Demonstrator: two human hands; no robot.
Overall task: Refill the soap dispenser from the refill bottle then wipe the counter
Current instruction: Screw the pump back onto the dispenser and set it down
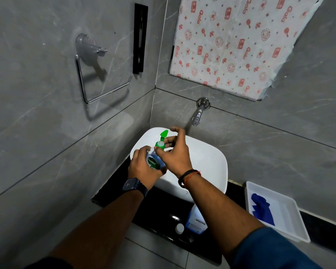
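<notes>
The soap dispenser [155, 161] is a clear bottle with a green Dettol label and a green pump head [161, 140]. It is held over the white basin [208, 162]. My left hand [144, 167] wraps around the bottle's body. My right hand [175, 150] pinches the green pump collar with thumb and fingers. The refill bottle [195, 220], pale blue with a white label, stands on the black counter [159, 208] in front of the basin, partly behind my right forearm. Its small white cap [179, 228] lies on the counter beside it.
A white tray [291, 216] at the right holds a blue cloth [262, 209]. A chrome tap [199, 111] juts from the grey tiled wall above the basin. A chrome towel ring [97, 74] hangs on the left wall. A patterned sheet [241, 41] covers the upper wall.
</notes>
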